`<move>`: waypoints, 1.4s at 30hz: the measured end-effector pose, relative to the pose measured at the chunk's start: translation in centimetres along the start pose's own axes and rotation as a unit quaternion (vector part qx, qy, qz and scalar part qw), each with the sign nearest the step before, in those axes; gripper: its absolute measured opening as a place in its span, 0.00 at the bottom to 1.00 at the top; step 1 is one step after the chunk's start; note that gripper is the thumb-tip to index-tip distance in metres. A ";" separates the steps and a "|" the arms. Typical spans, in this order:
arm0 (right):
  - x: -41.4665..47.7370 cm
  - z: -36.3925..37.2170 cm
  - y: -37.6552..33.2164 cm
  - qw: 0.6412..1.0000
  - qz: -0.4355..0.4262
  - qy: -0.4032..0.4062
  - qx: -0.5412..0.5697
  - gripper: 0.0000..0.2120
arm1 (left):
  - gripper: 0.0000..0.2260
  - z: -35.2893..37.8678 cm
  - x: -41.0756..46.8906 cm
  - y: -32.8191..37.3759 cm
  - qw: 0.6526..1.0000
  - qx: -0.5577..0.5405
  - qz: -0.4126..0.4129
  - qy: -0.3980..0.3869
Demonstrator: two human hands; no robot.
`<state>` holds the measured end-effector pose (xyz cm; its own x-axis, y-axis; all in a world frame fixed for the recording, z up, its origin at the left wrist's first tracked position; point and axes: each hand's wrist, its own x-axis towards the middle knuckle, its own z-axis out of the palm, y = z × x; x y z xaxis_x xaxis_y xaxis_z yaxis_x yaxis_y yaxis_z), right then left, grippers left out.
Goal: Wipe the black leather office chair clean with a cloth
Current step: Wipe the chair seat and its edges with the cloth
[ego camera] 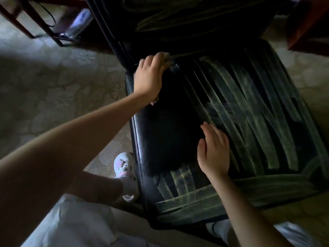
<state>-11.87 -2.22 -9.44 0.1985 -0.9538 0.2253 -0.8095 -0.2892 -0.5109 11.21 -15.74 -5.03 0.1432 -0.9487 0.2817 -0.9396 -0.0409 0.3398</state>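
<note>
The black leather chair seat [178, 132] fills the middle of the view, and its backrest [195, 24] rises at the top. Pale dusty streaks cover the seat's right and front parts, while the left strip looks dark and clean. My left hand [150, 77] lies at the seat's back left corner, fingers curled down near the crease. A small pale bit of cloth [154, 103] pokes out under its heel; the rest is hidden. My right hand [214, 150] rests flat on the seat's middle, fingers straight and together.
Dark wooden furniture legs [26, 18] stand at the upper left, and a reddish wooden piece [308, 24] at the upper right. My foot in a white shoe [125, 168] stands on the patterned floor [53, 82] against the seat's left edge.
</note>
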 end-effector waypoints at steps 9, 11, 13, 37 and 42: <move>0.0 0.4 0.0 1.000 -0.008 0.005 -0.029 0.22 | 0.19 3.2 0.6 1.5 0.996 0.004 -0.030 -0.080; 0.1 0.5 -0.1 0.999 -0.007 0.008 -0.031 0.22 | 0.18 3.1 0.0 2.4 0.996 -0.001 0.012 -0.086; 0.0 0.7 -0.2 0.999 -0.003 0.012 -0.034 0.22 | 0.17 3.0 -1.1 3.8 0.995 -0.018 0.051 -0.084; -1.3 -2.2 -0.3 0.995 0.021 0.087 0.037 0.16 | 0.15 -0.5 -18.3 7.1 0.942 -0.111 0.262 -0.176; -6.0 -3.7 1.0 0.997 0.073 0.022 -0.034 0.21 | 0.14 -1.7 -21.0 6.4 0.923 -0.147 0.297 -0.198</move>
<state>-15.90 3.55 -8.19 0.0530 -0.9802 0.1906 -0.8633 -0.1409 -0.4846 2.67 4.43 -7.23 -0.5485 -0.8194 0.1667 -0.6831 0.5541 0.4757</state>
